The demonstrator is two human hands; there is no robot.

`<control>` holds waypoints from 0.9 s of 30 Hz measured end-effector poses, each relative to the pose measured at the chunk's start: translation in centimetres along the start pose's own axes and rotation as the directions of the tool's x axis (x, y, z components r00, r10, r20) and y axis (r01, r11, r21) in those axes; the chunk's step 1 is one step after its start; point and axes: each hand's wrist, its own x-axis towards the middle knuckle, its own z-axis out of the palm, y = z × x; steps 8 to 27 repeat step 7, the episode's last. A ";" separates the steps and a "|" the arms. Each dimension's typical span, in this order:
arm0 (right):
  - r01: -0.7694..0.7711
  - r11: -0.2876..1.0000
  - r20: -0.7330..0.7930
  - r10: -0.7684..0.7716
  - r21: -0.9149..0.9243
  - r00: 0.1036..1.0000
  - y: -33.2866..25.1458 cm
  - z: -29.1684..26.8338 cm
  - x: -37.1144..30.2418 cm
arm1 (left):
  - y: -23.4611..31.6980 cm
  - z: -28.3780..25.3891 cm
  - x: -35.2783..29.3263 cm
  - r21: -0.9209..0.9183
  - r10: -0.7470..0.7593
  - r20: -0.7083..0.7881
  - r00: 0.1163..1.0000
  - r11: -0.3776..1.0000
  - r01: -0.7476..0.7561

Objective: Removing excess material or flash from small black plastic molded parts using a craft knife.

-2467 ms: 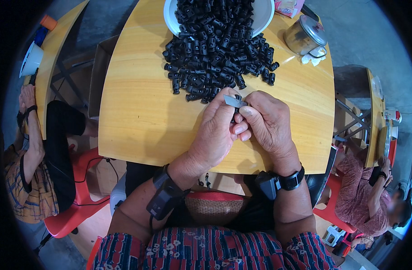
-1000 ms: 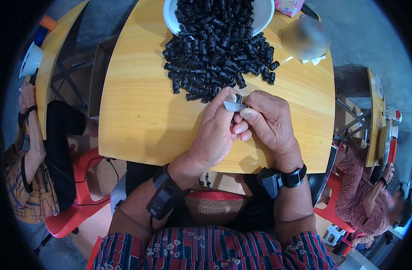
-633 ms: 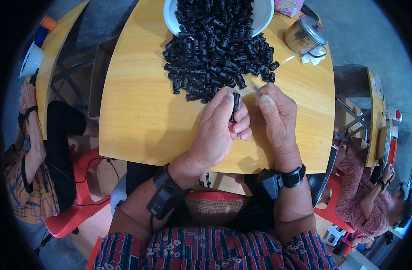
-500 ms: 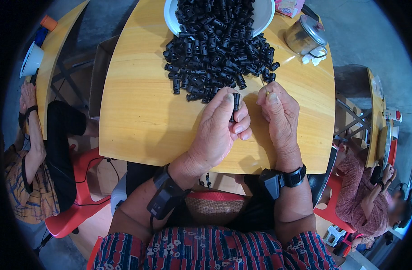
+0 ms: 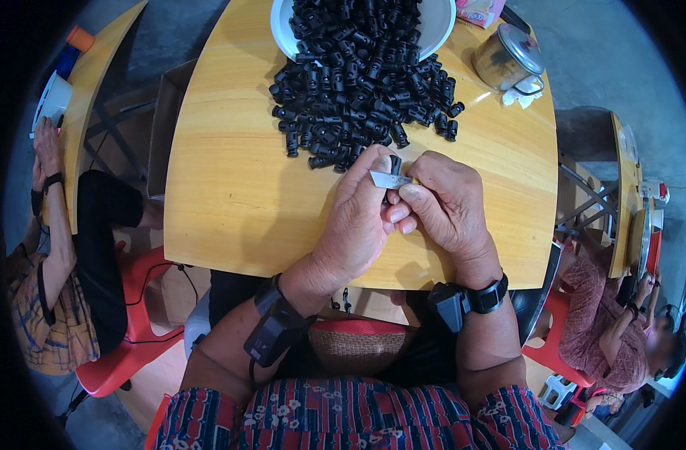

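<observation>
A small black plastic cord lock [image 5: 395,162] is pinched between the thumb and fingers of my left hand [image 5: 346,221], just above the near part of the wooden table [image 5: 238,195]. My right hand [image 5: 454,202] is closed around a small knife [image 5: 388,180], and its handle is mostly covered by my fingers. The pale, slanted blade lies across the cord lock and over my left thumb tip; whether it cuts into the plastic I cannot tell. Beyond my hands, a heap of similar black cord locks [image 5: 350,97] spills toward me.
At the far edge a white basin [image 5: 281,34] holds part of the heap. A lidded metal pot [image 5: 500,64] stands at the back right beside crumpled tissue [image 5: 524,91]. Other people sit at tables on both sides. A woven basket [image 5: 361,346] is below the table edge.
My right hand has moved left against my left hand. The knife, earlier pointing up and away from the cord lock, now lies crosswise over it. My left hand has stayed nearly still.
</observation>
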 end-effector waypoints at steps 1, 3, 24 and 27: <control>0.005 1.000 0.002 -0.005 -0.019 1.000 0.0 0.0 0.0 | 0.0 0.0 0.1 -0.001 -0.004 -0.003 1.000 1.000 0.004; -0.011 1.000 -0.007 0.011 -0.022 1.000 0.0 0.0 0.0 | -0.3 -0.4 0.2 -0.007 0.003 0.023 1.000 1.000 -0.003; -0.074 0.997 -0.027 0.073 -0.010 0.997 -0.2 0.2 -0.2 | -0.3 -0.2 -0.1 -0.032 0.011 -0.005 1.000 0.999 -0.011; -0.074 0.997 -0.027 0.073 -0.010 0.997 -0.2 0.2 -0.2 | -0.3 -0.2 -0.1 -0.032 0.011 -0.005 1.000 0.999 -0.011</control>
